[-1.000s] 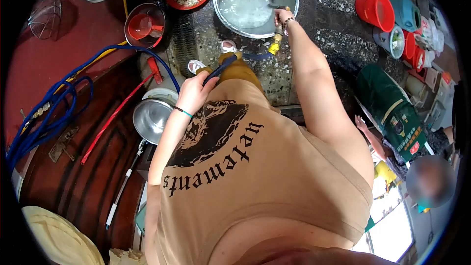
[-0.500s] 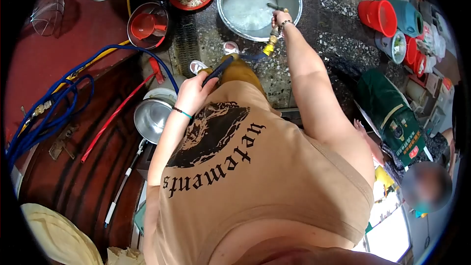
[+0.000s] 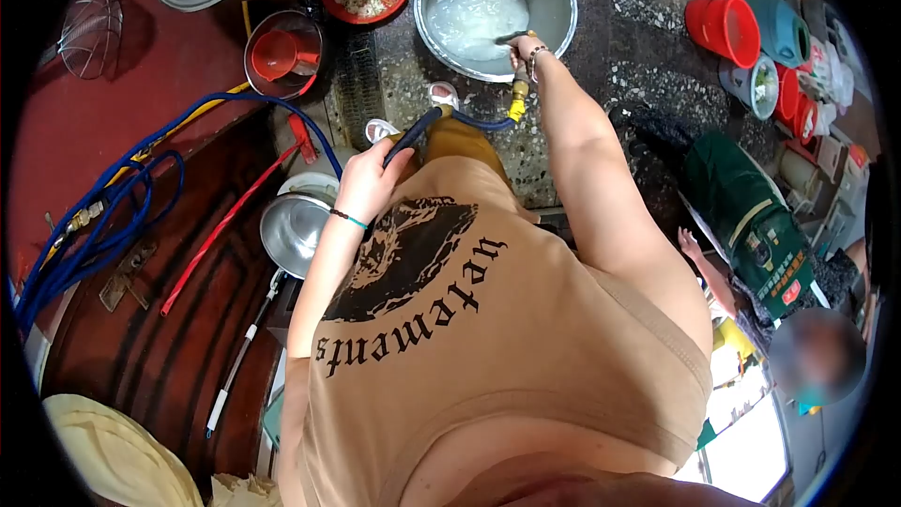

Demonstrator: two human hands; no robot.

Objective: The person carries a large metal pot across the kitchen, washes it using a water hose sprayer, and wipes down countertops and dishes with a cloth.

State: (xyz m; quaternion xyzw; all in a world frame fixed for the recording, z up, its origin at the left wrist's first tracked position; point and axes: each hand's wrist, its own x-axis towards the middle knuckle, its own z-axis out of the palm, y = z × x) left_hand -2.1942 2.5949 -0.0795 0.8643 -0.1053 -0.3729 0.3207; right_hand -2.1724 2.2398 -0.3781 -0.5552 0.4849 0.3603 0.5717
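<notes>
One blue hose coil (image 3: 56, 268) is lying loose at the far left, and its upper run is arching toward the person's body; we are unable to tell whether it is joining the stretch in hand. We are judging that the slack is being kept to this side so that the footing is staying free of it. Next to it, a metal pan (image 3: 293, 233) is sitting just beside the left forearm.

Moving rightward, we are finding the left hand (image 3: 368, 176) curled around a dark blue hose (image 3: 411, 138) near the thigh. The left forearm is angling forward and inward, with the elbow lying low beside the trunk. This grip is probably taking the hose's weight, leaving the other hand to do the aiming.

Farther right, a metal pot (image 3: 561, 5) is standing on the speckled floor (image 3: 648, 0), ahead of the feet, and is containing cloudy, rippled water (image 3: 469, 14). We are presuming that the floor is serving as its base because a wide pot is staying steady there and its mouth is facing upward within reach.

At the pot's near right rim, the right hand (image 3: 526, 52) is gripping the hose's end. The nozzle (image 3: 512, 37) is pointing leftward over the water, while the brass fitting (image 3: 521, 86) is hanging outside the rim. The right arm is extending forward and down, the elbow bending only slightly. We are not confirming any stream from the nozzle; the detail is too small.
</notes>
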